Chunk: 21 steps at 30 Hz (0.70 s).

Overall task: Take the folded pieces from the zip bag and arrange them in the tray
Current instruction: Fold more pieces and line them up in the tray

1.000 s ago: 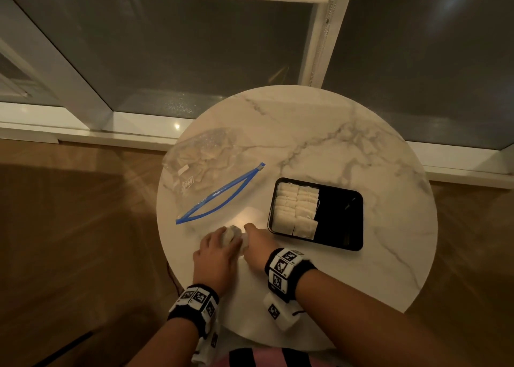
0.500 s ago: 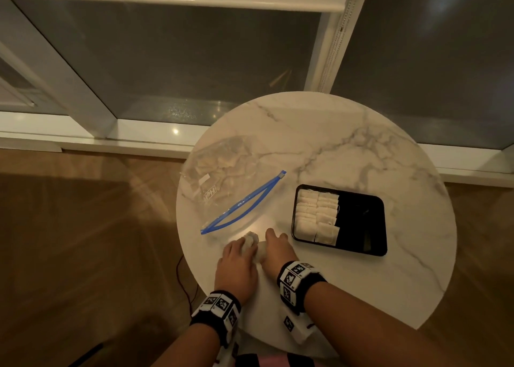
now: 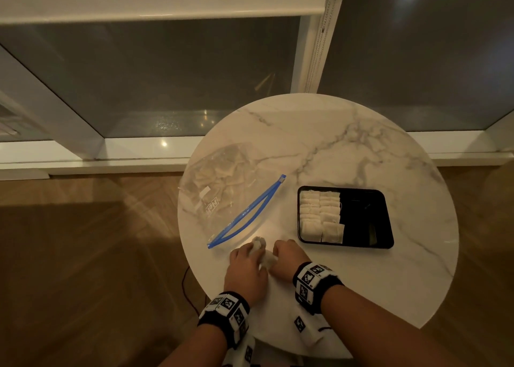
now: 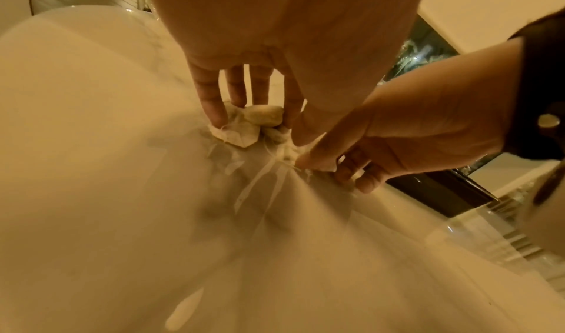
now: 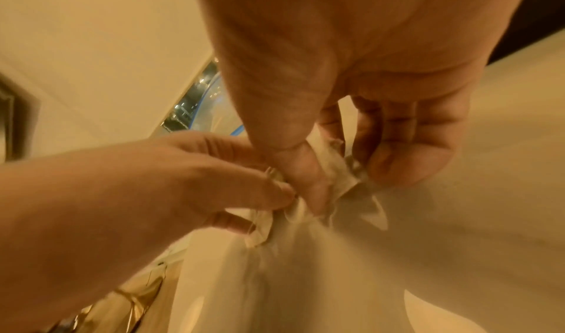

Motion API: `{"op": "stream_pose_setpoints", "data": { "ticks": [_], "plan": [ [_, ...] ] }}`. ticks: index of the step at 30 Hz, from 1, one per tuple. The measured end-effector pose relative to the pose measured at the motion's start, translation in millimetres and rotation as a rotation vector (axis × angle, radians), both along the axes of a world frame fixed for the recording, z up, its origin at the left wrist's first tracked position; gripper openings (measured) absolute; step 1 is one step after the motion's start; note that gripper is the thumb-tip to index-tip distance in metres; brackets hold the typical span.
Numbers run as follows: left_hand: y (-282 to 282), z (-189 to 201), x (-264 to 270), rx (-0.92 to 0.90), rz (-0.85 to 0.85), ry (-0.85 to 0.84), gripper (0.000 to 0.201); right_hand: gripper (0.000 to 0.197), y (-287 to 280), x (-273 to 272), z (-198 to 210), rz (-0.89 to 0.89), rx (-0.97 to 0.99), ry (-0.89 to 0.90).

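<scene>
Both hands meet at the near edge of a round marble table (image 3: 347,133), working a bunch of small white folded pieces (image 3: 260,248). My left hand (image 3: 246,263) grips some of the pieces (image 4: 244,128) with curled fingers. My right hand (image 3: 283,258) pinches other pieces (image 5: 342,181) between thumb and fingers. The clear zip bag (image 3: 222,191) with a blue zip strip (image 3: 247,213) lies open at the left, more pieces inside. A black tray (image 3: 361,219) at the right holds two columns of white pieces (image 3: 319,216) in its left half.
The table stands by a window sill (image 3: 111,155) and dark glass. Wooden floor (image 3: 83,255) lies to the left and right, with a thin cable (image 3: 186,288) under the table's left edge.
The head view has shifted, so the table sits further right in the picture. Both hands stay together on the white pieces at the near edge; bag and tray have not moved.
</scene>
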<state>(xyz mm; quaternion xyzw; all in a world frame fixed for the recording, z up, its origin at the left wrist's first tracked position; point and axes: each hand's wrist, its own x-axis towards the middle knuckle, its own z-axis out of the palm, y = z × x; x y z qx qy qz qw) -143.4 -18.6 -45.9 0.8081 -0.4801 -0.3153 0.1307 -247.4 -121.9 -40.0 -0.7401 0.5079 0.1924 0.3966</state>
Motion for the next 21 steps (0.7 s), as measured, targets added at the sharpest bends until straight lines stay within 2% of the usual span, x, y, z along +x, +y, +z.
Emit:
{"op": "stream_pose_setpoints", "data": {
  "ticks": [3,8,12,15,17,21],
  "plan": [
    [-0.3,0.5,2.9,0.009,-0.033,-0.006,0.050,0.034,-1.1,-1.3,0.5,-0.032,0.031,-0.028],
    [-0.9,2.6,3.8,0.039,-0.064,-0.032,0.051,0.008,2.1,-4.0,5.7,-0.138,0.016,-0.050],
    [-0.8,5.4,4.2,0.039,-0.087,-0.041,0.043,0.014,4.9,-11.2,12.2,-0.217,0.055,-0.089],
    [-1.7,10.4,1.5,-0.101,0.003,-0.020,0.031,0.018,9.7,-19.1,22.1,-0.200,0.031,-0.115],
    [-4.8,19.2,-3.1,-0.199,0.103,0.052,0.024,0.016,8.4,-24.5,31.7,-0.156,0.018,-0.139],
    [-15.1,42.1,-17.3,-0.162,0.273,0.265,0.021,0.005,-8.3,-43.4,63.4,-0.085,-0.026,-0.168]
  ]
}}
